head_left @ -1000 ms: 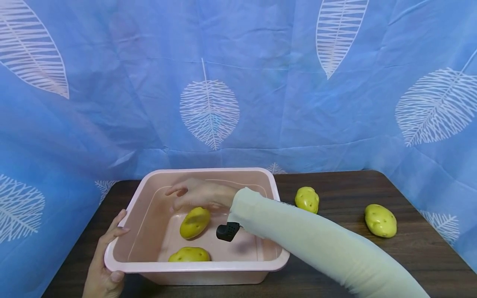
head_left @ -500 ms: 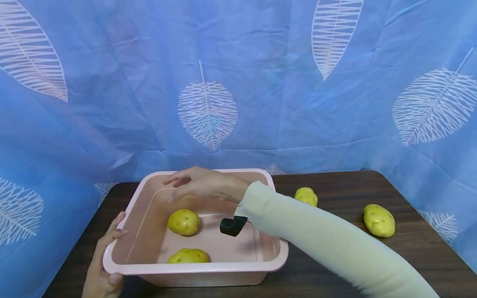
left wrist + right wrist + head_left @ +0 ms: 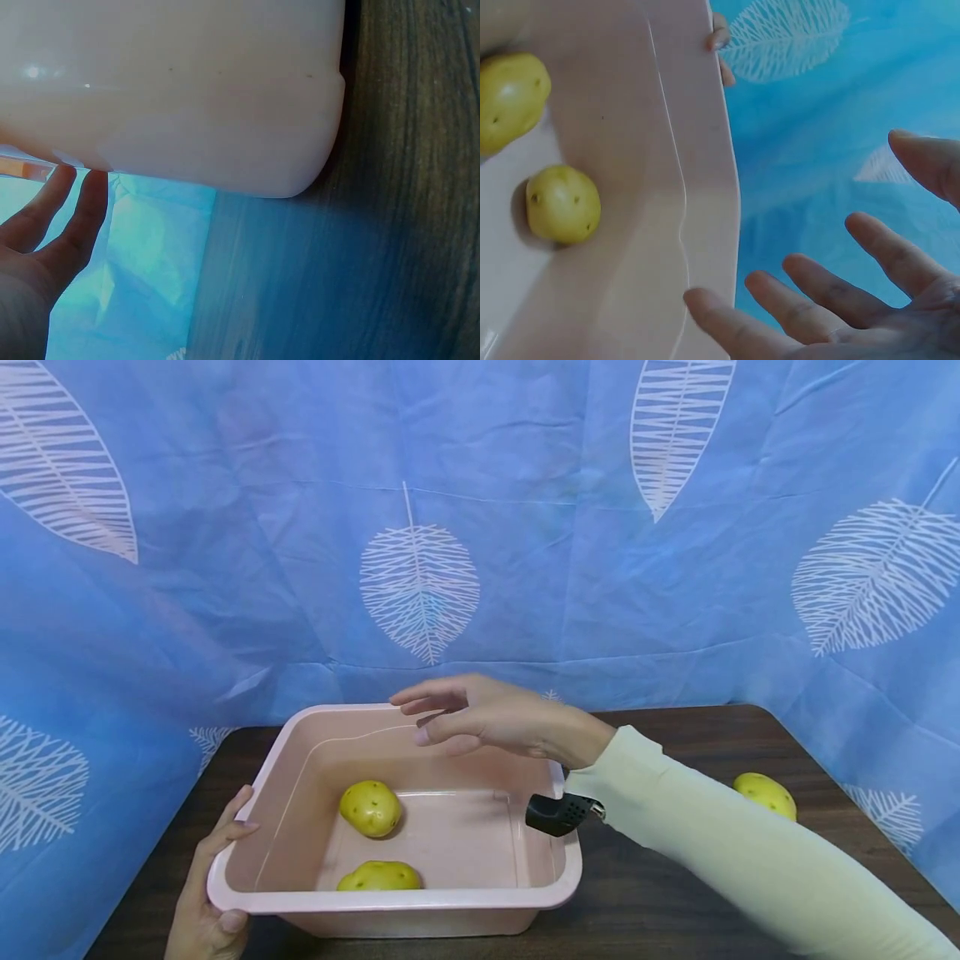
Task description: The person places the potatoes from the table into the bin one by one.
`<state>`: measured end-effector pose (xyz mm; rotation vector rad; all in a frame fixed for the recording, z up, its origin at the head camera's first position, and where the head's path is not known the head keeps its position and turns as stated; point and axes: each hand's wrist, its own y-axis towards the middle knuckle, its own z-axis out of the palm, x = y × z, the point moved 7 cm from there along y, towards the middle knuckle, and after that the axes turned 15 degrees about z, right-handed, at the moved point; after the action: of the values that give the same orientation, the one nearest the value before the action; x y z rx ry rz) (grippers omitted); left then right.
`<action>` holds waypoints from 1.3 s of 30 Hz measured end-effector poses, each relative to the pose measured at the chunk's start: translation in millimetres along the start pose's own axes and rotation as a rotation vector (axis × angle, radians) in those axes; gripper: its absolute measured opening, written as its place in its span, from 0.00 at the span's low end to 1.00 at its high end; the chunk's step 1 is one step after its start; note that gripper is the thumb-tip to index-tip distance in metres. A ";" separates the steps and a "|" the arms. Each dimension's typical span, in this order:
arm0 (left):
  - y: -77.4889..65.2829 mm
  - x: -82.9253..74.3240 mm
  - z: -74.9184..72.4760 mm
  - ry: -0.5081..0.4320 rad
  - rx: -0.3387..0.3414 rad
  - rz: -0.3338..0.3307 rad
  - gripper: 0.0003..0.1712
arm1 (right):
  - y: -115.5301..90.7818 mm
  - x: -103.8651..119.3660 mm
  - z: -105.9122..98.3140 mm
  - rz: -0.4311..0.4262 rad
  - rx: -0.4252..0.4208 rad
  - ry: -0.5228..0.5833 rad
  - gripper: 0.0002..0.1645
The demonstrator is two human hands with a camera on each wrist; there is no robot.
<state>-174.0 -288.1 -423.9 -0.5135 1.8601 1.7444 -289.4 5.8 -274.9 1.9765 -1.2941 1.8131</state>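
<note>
A pink plastic basin (image 3: 450, 900) stands on the dark table, and two yellow potatoes lie in it. One potato (image 3: 371, 808) rests toward the left of its floor; the other potato (image 3: 379, 876) is partly hidden behind the front rim. My left hand (image 3: 206, 889) grips the basin's front left corner, fingers over the side rim and thumb at the front. Over the back right of the basin hovers my right hand (image 3: 502, 714), fingers spread and holding nothing, as the right wrist view (image 3: 855, 300) confirms.
A third potato (image 3: 765, 795) sits on the table (image 3: 675, 893) at the right, partly covered by my right sleeve (image 3: 712, 835). A black wrist camera (image 3: 558, 814) hangs under that sleeve. Behind the table hangs a blue cloth (image 3: 525, 568) with white leaf prints.
My right hand has risen out of the basin and moved right. The back potato has rolled left and settled. A potato on the table is now hidden behind my right arm.
</note>
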 end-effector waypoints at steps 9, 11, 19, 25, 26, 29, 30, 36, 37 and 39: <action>0.0 1.8 -1.4 -0.046 -0.013 0.002 0.38 | -34.8 -23.3 -32.6 -0.015 -0.035 0.072 0.35; -0.4 1.7 -1.4 -0.059 -0.020 0.001 0.39 | -42.6 -28.1 -37.0 -0.028 -0.035 0.082 0.37; -0.1 1.5 0.2 -0.089 -0.032 -0.018 0.39 | -77.7 -51.3 -57.7 -0.052 -0.076 0.090 0.38; 0.9 -0.2 0.3 -0.040 -0.022 -0.048 0.39 | -110.1 -75.8 -75.8 -0.080 -0.104 0.099 0.35; 1.3 -0.1 0.5 -0.052 -0.024 -0.044 0.39 | -115.3 -81.5 -79.5 -0.084 -0.112 0.096 0.35; 1.3 0.2 1.2 -0.080 -0.030 -0.041 0.40 | -130.6 -100.5 -91.5 -0.097 -0.140 0.108 0.33; 1.6 -0.2 1.5 -0.075 -0.028 -0.041 0.39 | -135.5 -106.9 -95.7 -0.106 -0.152 0.114 0.33; 2.5 -1.1 3.0 -0.089 -0.035 -0.055 0.39 | -159.7 -144.0 -115.4 -0.188 -0.164 0.198 0.33; 2.6 -1.2 3.3 -0.096 -0.039 -0.055 0.39 | -163.0 -149.6 -117.6 -0.202 -0.156 0.209 0.34; 2.8 -1.6 4.0 -0.099 -0.042 -0.051 0.39 | -169.8 -161.0 -121.9 -0.213 -0.146 0.235 0.35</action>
<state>-173.9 -283.9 -420.7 -0.4779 1.7306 1.7466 -246.5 263.2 -314.1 1.6955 -1.0681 1.7337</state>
